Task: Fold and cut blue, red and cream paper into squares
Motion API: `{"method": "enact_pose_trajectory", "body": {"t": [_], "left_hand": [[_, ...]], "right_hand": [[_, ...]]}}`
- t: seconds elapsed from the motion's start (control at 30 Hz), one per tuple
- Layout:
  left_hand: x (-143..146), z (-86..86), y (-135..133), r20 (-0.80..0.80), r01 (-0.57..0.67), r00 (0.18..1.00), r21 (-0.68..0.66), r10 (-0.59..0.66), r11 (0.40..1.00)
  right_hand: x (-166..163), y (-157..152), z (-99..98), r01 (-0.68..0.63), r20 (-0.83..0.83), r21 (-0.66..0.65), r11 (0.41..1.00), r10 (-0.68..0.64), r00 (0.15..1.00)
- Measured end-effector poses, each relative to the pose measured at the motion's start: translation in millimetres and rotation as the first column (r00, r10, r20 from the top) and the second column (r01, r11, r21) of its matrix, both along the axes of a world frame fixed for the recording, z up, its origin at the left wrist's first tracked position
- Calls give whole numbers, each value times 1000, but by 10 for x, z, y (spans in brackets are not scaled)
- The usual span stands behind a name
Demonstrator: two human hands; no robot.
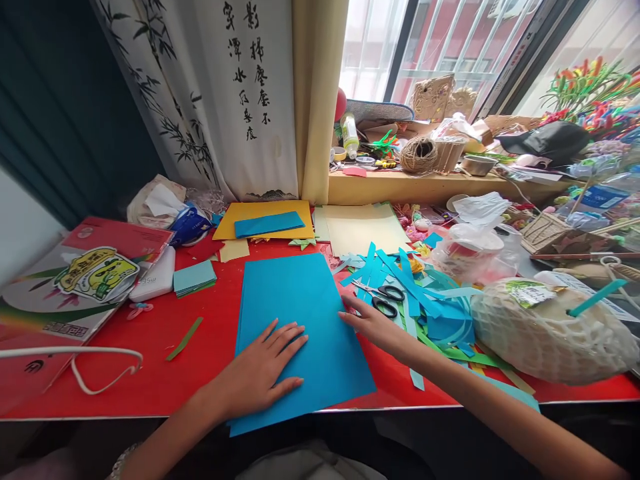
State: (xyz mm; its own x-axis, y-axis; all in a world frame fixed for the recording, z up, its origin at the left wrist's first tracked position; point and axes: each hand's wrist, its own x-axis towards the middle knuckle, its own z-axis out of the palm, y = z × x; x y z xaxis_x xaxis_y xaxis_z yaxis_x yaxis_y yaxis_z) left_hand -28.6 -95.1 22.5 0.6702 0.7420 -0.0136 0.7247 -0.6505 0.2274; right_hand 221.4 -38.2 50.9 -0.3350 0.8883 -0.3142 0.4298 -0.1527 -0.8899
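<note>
Blue paper sheets (295, 293) lie in the middle of the red table, their near edge hanging slightly over the table's front. My left hand (273, 363) rests flat on the paper with its fingers spread. At the right edge of the sheets is my right hand (363, 317), its fingers stretched out toward the paper; I see nothing held in it. Just beyond that hand lie scissors with black handles (387, 301), on a heap of blue paper strips (415, 283).
Left are a red paper packet (40, 333), a white box (154, 275) and small teal paper cards (195, 277). Yellow paper (227, 223) and cream sheets (363, 227) lie behind. A netted round object (545, 340) sits at right. Craft items crowd the windowsill (390, 183).
</note>
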Motion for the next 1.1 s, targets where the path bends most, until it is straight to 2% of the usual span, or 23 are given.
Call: {"method": "enact_pose_trajectory", "body": {"t": [0.2,0.33,0.53,0.73,0.9,1.0,1.1], "left_hand": [[-5,-22,-4,-23,-4,1000,0,4,1000],[-21,-31,-3,1,-22,1000,20,22,1000],[-39,-80,-8,29,-61,998,56,60,997],[-52,-16,-16,19,-23,1000,58,22,998],[-64,-34,-12,8,22,1000,72,-22,997],[-86,-103,12,28,-41,999,121,38,992],[-108,-152,49,57,-176,984,163,169,971]], "right_hand": [[-142,438,12,70,-16,-61,996,-71,997],[-220,628,32,-13,-15,-60,998,12,1000],[-442,698,54,-2,96,38,999,-2,995],[-525,725,-119,35,92,25,999,-37,995],[-504,738,-163,-8,96,210,978,-12,995],[-426,741,-92,-28,98,277,960,1,995],[-212,757,35,10,-7,273,962,-8,1000]]}}
